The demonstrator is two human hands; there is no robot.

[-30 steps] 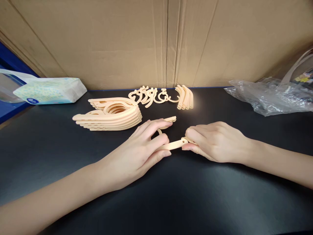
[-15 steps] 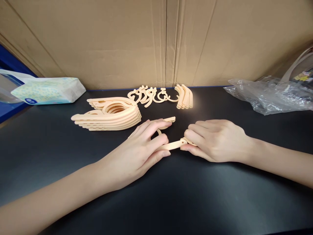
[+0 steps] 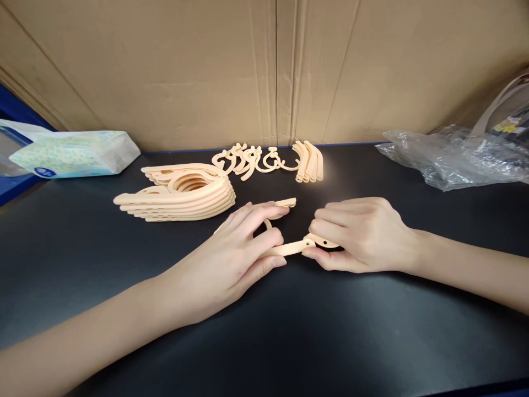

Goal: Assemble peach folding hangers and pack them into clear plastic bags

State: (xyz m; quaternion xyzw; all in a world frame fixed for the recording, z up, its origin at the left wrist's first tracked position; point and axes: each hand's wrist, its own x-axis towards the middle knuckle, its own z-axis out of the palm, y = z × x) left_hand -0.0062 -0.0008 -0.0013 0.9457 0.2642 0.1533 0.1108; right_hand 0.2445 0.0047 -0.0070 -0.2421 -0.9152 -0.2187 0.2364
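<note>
Cream plastic hanger parts lie between my hands at the middle of the table. My left hand (image 3: 239, 251) is closed over a hanger body (image 3: 291, 248), with its thumb and fingers along the near bar; one end shows past the fingertips at the far side. My right hand (image 3: 366, 237) pinches a hanger arm piece (image 3: 325, 241), which has a small hole and meets the end of the near bar. The palm covers most of that piece. Whether the two parts are locked together I cannot tell.
Behind my left hand stands a stack of folded cream hangers (image 3: 177, 201). Several loose hooks (image 3: 248, 160) and curved arm pieces (image 3: 309, 162) lie at the back. A tissue pack (image 3: 74, 154) sits left, a clear plastic bag (image 3: 450, 160) right. Cardboard (image 3: 165, 71) rises behind the black table (image 3: 289, 342).
My right fingers have shifted slightly on the arm piece, so more of it and its hole show at the joint. My left hand keeps its hold. The view has moved a little.
</note>
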